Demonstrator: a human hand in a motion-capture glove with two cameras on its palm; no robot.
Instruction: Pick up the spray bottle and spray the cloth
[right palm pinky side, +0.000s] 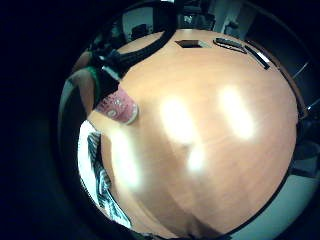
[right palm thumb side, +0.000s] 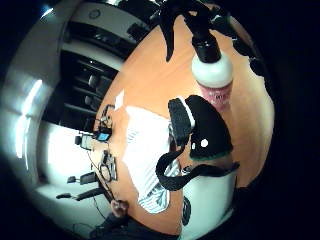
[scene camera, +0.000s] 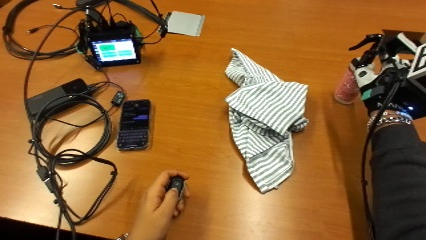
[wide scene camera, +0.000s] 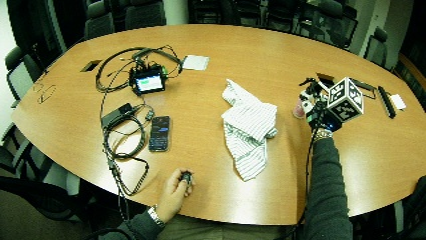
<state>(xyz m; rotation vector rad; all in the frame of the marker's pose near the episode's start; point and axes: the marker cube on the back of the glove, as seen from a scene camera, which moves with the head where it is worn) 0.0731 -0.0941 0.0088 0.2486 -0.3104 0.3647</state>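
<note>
Wooden worktop (scene camera: 200, 75) carries a striped cloth (scene camera: 266, 115), crumpled near its middle. Off to one side of the cloth, well apart from it, stands the bottle (scene camera: 345, 86), upright on the worktop, with a pink speckled body, a white shoulder and a black spray head. The gloved right hand (scene camera: 381, 82) is at the bottle: in the outside view its fingers sit against the bottle's upper part, and the thumb side palm view shows the bottle (right palm thumb side: 214, 75) close to the palm, with the black trigger head beyond it. The little finger side palm view shows the pink body (right palm pinky side: 119, 106) beside the glove, its base on the wood. Whether the fingers are actually curled round the bottle I cannot tell.

The cloth also shows in the thumb side palm view (right palm thumb side: 147, 155), lying flat beside the hand's black straps.

At the near edge, the bare left hand (scene camera: 160, 200) holds a small black clicker (scene camera: 176, 185). A phone (scene camera: 134, 124) lies face up beside a tangle of black cables (scene camera: 66, 150), and a small monitor (scene camera: 114, 50) with a lit green screen stands further back.
</note>
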